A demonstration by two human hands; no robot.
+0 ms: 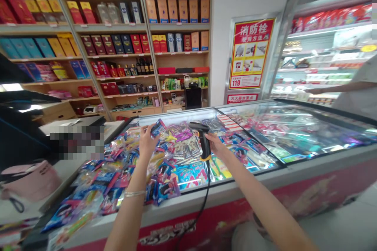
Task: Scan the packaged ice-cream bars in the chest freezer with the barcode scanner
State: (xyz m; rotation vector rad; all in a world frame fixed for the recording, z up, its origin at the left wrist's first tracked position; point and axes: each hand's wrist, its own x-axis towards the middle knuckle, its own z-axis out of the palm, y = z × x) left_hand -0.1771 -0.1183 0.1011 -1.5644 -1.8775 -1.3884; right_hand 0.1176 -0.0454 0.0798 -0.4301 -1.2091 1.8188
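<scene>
My left hand (148,141) is closed on a small blue snack packet (158,127), lifted above the glass top of a chest freezer. My right hand (212,144) grips a black and yellow barcode scanner (204,141) by its handle, its head tilted toward the left. From the scanner's base a black cable (207,188) hangs down over the freezer's front. Beneath and around my left forearm, a pile of blue and purple wrapped packets (110,178) spreads over the freezer's left end. More colourful packages (188,172) show under the glass.
The chest freezer (318,176) runs across to the right. At the left stand a counter (108,131) and a pink bag (32,180). Shelves (118,27) of boxes and bottles line the back wall. Another person's arm (332,87) reaches by a lit display fridge (324,55).
</scene>
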